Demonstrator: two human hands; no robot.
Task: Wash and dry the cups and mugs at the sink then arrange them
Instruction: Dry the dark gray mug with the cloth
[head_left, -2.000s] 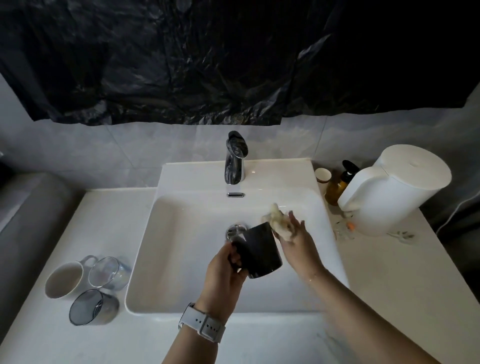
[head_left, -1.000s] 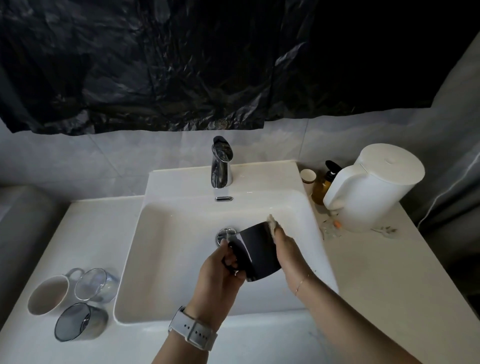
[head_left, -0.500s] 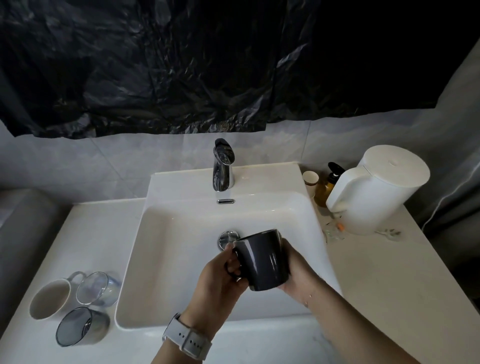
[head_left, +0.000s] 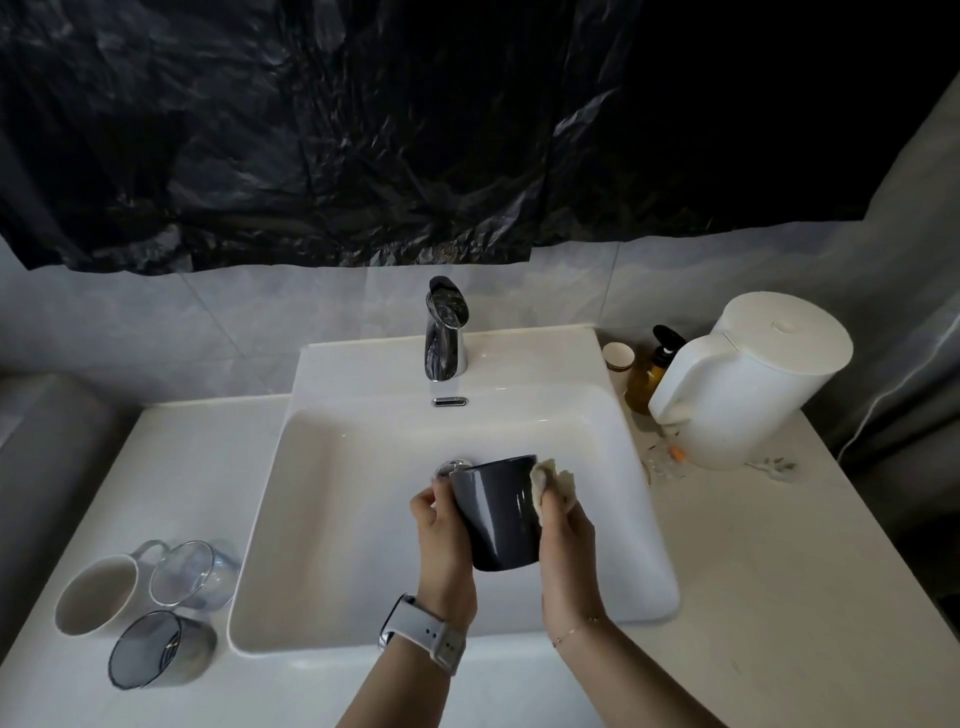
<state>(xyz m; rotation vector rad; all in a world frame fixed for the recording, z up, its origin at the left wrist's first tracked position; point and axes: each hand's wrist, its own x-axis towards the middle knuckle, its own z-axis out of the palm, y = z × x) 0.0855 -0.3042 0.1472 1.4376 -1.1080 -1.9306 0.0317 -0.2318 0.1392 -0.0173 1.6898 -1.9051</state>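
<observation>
Dark glossy ceramic mug (head_left: 500, 517) is what you've got in play, held up over the near half of the white rectangular sink basin (head_left: 332, 499), just on the near side of the chrome drain (head_left: 453, 466). It sits basically upright, long axis vertical with a slight lean, mouth pointing up and a bit away from you.

Your left hand (head_left: 441, 535) is on the mug's left side, fingers curled in at what looks like the handle, though the handle itself is hidden behind them, so I can't say for sure. Your right hand (head_left: 563, 535) is tight against the mug's right wall, fingers bunched around a pale crumpled cloth (head_left: 551, 486) that's pressed on the mug near the rim. So the mug is sandwiched between your hands, left one anchoring, right one wiping.

That's the relation that matters: the cloth is at the upper right edge, so my guess is the next wipe runs down that wall or goes over the rim and inside, with the left hand turning the mug to feed it.

Over on the left counter, well apart from your hands, a white ceramic mug (head_left: 96, 592), a clear glass cup (head_left: 189, 574) and a smoky grey glass tumbler (head_left: 156, 649) lie on their sides, bunched together. The chrome faucet (head_left: 444, 332) shows no water running that I can see.
</observation>
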